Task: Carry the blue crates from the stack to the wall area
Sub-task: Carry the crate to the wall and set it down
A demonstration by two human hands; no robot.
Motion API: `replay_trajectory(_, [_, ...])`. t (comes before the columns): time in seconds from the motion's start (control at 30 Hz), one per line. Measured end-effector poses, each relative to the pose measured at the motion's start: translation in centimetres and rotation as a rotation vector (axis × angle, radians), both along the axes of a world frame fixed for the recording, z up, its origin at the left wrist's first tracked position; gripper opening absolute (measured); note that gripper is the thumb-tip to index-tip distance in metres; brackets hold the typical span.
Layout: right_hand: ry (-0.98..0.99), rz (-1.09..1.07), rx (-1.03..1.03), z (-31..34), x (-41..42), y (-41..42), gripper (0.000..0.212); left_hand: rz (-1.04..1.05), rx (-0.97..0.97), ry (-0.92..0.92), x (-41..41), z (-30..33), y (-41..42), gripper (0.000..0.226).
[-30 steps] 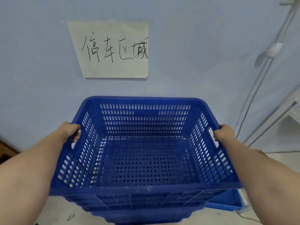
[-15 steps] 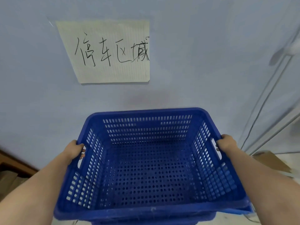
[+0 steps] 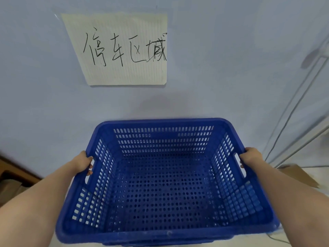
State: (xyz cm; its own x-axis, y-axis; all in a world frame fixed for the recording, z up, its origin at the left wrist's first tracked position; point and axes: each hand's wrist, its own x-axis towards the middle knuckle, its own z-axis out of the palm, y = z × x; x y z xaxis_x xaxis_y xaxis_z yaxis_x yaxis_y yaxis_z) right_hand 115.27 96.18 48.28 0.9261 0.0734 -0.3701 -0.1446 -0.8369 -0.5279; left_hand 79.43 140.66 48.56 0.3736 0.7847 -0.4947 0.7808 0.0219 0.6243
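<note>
I look down into an empty blue perforated crate (image 3: pixel 165 236) close to a pale blue wall (image 3: pixel 222 68). My left hand (image 3: pixel 82 164) grips the slot handle on its left side. On the opposite side, my right hand (image 3: pixel 250 156) is wrapped around the right slot handle. The rim of at least one more blue crate (image 3: pixel 160 244) peeks out directly under the near edge of the one I hold. The crate's far rim sits just short of the wall.
A lined paper sign (image 3: pixel 122 49) with handwritten characters is taped to the wall above the crate. White cables (image 3: pixel 292 111) and a slanted rail run down the right side. A cardboard piece (image 3: pixel 300 175) lies at right, brown wooden furniture (image 3: pixel 16 173) at left.
The crate has sunk lower in view and closer to the crates beneath it, whose stacked rims are now almost hidden. The sign appears larger. Both hands keep their grip on the handles.
</note>
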Motion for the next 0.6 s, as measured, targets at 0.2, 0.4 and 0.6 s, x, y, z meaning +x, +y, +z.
replay_trajectory(0.2, [-0.02,0.004,0.001,0.0,0.3,0.1,0.033,0.012,0.028,-0.025,0.2,-0.1,-0.1,0.013])
replay_trajectory(0.4, [-0.076,-0.046,0.024,-0.4,1.3,0.6,0.033,0.058,0.117,-0.069,1.1,-0.4,-1.0,0.013])
replay_trajectory(0.6, [-0.114,-0.022,-0.041,-0.3,0.5,0.7,0.027,0.063,0.144,-0.072,1.2,-0.8,-1.3,0.013])
